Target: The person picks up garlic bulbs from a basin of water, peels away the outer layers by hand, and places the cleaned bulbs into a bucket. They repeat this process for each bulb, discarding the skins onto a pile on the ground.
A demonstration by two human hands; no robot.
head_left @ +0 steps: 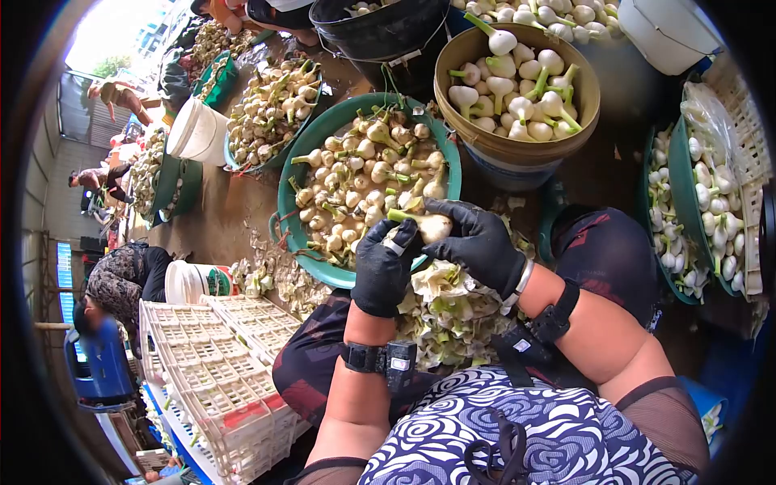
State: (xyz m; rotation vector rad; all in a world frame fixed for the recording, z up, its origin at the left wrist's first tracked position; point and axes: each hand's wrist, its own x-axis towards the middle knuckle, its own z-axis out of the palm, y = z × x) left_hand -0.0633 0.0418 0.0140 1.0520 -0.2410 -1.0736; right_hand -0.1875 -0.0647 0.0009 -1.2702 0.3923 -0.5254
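Observation:
A garlic bulb [436, 229] with a short green stem is held between my two black-gloved hands. My left hand [384, 268] is closed around the stem side. On the other side, my right hand [482, 249] grips the bulb with thumb and fingers. Just beyond them sits a green tub [289, 190] full of unpeeled, brownish garlic bulbs [356, 182]. A heap of loose garlic skins [449, 311] lies below my hands, between my knees. Farther right, a tan bucket [453, 109] holds cleaner white bulbs with cut stems.
Stacked white plastic crates [214, 347] stand at left, beside a white bucket [184, 283]. Green tubs of white garlic [715, 198] are at far right. A black bucket [380, 36] and another garlic-filled tub [271, 113] stand farther off. A co-worker [129, 279] bends over at left.

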